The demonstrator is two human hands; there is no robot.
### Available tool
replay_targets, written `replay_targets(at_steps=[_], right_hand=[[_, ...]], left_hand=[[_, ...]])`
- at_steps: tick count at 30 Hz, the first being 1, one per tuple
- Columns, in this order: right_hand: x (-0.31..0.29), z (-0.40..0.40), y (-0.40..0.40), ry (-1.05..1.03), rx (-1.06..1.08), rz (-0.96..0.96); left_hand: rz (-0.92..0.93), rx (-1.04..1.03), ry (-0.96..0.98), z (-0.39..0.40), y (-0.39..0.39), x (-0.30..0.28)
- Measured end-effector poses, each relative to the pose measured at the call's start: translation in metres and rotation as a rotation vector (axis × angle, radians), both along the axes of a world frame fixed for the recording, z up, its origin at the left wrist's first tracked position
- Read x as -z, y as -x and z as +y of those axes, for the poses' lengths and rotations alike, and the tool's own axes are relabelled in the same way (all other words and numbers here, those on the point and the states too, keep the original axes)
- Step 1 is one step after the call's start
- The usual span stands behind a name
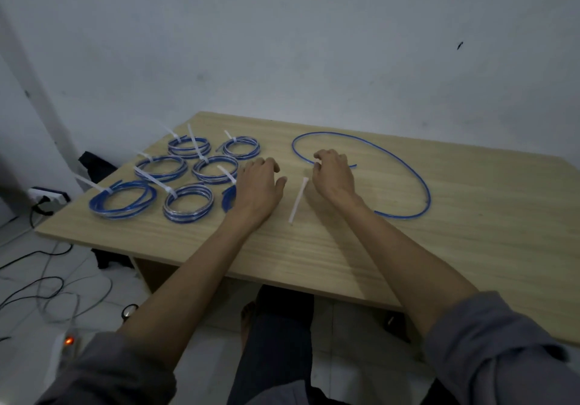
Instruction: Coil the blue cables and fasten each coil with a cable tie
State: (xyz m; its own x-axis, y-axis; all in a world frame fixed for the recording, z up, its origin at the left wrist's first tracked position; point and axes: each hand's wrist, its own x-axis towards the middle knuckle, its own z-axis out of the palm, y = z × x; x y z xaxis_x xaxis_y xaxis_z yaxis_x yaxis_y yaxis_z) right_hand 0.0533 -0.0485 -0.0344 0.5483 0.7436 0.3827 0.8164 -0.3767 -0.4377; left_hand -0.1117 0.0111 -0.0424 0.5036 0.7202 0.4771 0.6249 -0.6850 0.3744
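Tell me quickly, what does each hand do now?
Left hand: lies on a tied coil, fingers curled; grip cannot be told.
Right hand: pinches the loose cable near its end.

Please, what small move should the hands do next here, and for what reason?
Probably the right hand should begin winding the loose blue cable into a small coil. Its fingers are curled at one cable end, while the rest lies uncoiled in one wide arc on the table. A loose cable tie waits between the hands, and the left hand rests on a finished coil.
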Motion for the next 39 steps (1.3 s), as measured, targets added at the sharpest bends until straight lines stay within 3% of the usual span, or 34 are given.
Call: replay_targets(at_steps=[8,10,18,26,34,39], right_hand=[[0.006,-0.008,-0.035,0.372,-0.041,-0.090],[0.010,-0.011,-0.038,0.377,-0.034,-0.104],[0.010,-0.035,-0.041,0.153,-0.064,-0.131],[-0.022,-0.077,-0.053,-0.347,-0.115,-0.180],[-0.054,-0.113,-0.080,-0.431,-0.071,-0.331],[-0.058,-0.126,-0.084,-0.456,-0.024,-0.199]], left_hand=[[-0.017,0.112,0.054,0.004,-0.043,-0.006],[-0.004,0.125,0.065,0.004,-0.049,-0.005],[0.022,0.175,0.084,-0.003,-0.069,-0.006],[-0.091,0.353,0.115,-0.027,-0.092,-0.028],[-0.297,0.445,0.299,-0.055,-0.095,-0.050],[-0.500,0.586,0.566,-0.075,-0.089,-0.069]])
